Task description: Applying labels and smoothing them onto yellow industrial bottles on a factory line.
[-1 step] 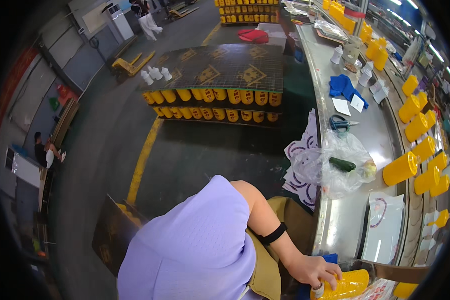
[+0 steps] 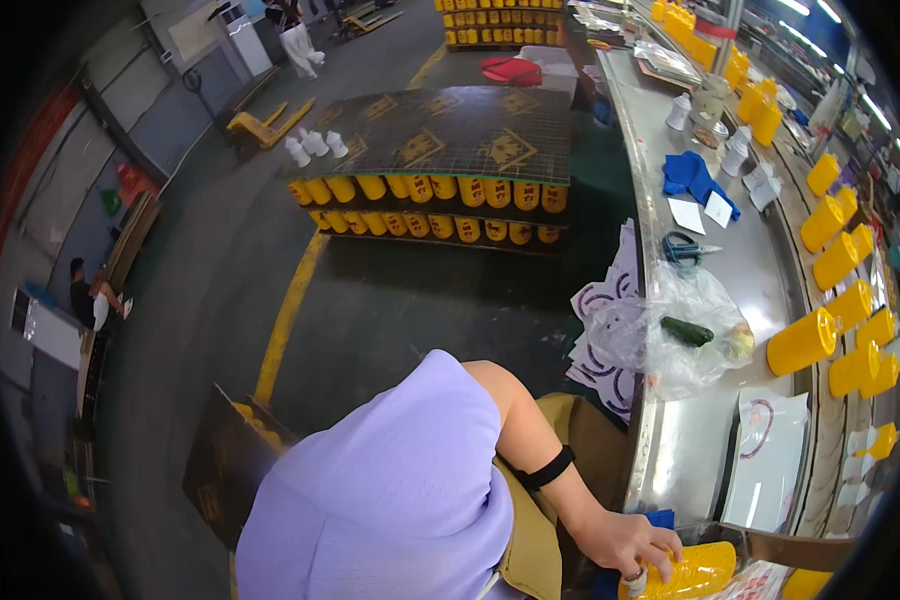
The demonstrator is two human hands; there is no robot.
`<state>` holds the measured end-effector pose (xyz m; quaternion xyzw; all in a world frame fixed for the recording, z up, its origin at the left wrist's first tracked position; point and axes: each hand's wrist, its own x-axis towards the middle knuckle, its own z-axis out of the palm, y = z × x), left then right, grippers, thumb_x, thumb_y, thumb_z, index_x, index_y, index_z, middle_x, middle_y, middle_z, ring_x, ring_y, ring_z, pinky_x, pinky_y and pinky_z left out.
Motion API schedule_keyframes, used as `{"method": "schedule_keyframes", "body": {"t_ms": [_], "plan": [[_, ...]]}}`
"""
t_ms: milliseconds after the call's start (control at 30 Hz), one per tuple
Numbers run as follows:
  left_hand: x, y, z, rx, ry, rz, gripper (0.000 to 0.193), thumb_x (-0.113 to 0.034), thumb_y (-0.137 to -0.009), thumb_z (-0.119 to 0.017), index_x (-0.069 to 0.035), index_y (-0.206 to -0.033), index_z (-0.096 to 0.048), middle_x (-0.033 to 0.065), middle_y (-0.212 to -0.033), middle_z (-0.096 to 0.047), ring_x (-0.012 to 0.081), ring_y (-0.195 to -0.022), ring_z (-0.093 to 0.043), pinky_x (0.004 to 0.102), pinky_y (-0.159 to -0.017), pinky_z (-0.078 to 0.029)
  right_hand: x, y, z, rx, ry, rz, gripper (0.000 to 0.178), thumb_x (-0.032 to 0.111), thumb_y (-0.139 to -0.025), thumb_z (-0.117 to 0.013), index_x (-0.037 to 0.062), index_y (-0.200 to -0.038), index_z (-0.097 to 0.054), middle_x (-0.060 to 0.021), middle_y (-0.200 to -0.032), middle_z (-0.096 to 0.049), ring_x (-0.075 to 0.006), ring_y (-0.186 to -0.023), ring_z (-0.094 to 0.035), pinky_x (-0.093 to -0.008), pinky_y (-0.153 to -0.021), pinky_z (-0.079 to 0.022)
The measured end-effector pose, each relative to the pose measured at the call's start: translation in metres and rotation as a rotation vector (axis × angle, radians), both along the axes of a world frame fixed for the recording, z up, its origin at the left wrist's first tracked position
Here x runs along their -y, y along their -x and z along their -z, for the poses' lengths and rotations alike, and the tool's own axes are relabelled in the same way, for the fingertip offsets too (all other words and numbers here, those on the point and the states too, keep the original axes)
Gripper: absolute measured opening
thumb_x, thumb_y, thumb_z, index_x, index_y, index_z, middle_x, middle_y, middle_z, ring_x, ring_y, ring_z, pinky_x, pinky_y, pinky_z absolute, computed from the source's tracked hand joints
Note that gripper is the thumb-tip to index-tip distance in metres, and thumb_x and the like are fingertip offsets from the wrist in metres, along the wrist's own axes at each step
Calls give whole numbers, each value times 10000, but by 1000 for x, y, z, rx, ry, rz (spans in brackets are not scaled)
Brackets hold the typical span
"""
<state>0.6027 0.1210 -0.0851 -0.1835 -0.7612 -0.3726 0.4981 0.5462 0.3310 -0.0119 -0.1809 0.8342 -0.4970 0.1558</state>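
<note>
My left hand [image 2: 625, 545] reaches in at the lower right, its arm bent at the elbow, with a lavender sleeve and a black band on the forearm. Its fingers curl over one end of a yellow plastic bottle [image 2: 705, 572] lying on its side, and a pale wrap or ring shows on one finger. The bottle's lower side is cut off by the picture's edge. Blue cloth [image 2: 660, 518] lies just behind the wrist. My right hand is out of view.
Along the metal bench [image 2: 660, 465] are a glossy label sheet [image 2: 770, 460], a plastic bag [image 2: 710, 375] with a green vegetable, scissors [image 2: 682, 248] and blue gloves [image 2: 692, 175]. Yellow bottles [image 2: 805, 340] line the conveyor. A stack of bottles [image 2: 470, 192] stands on the floor. People are far off.
The whole view has shifted very slightly. My left hand stays on the yellow bottle, and the things on the bench keep their places.
</note>
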Motion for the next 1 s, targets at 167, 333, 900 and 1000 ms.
{"method": "schedule_keyframes", "body": {"t_ms": [167, 333, 900, 1000], "plan": [[6, -9, -11, -70, 83, -42, 273, -62, -1054, -561, -90, -785, -594, 131, -1305, -673, 425, -1282, -590, 441, -830, -605, -2, 5, 2, 61, 29, -5, 337, 329, -1015, -754, 9, -910, -758, 2, -679, -602, -86, -611, -455, -258, -546, -365], [8, -6, -20, -86, 75, -51, 218, -96, -890, -675, -84, -694, -582, 136, -1249, -632, 475, -1201, -560, 445, -654, -600, 5, 0, -1, 91, 83, 0, 334, 312, -1018, -751, -18, -966, -757, -35, -801, -649, -114, -711, -509, -267, -601, -408], [34, -10, -16, 235, -116, 166, 315, 3, -748, -889, -44, -1042, -787, 143, -1258, -745, 416, -1237, -682, 452, -1013, -588, 26, -19, -22, 26, 124, 45, 143, 88, -939, -771, -14, -896, -682, -35, -776, -571, -116, -681, -520, -278, -633, -405], [32, -9, -13, 225, -112, 151, 315, -4, -743, -898, -47, -1036, -788, 145, -1259, -745, 417, -1228, -688, 448, -1008, -594, 23, -18, -27, 11, 134, 18, 150, 92, -937, -776, -14, -896, -679, -41, -783, -578, -125, -692, -531, -285, -642, -411]]}}
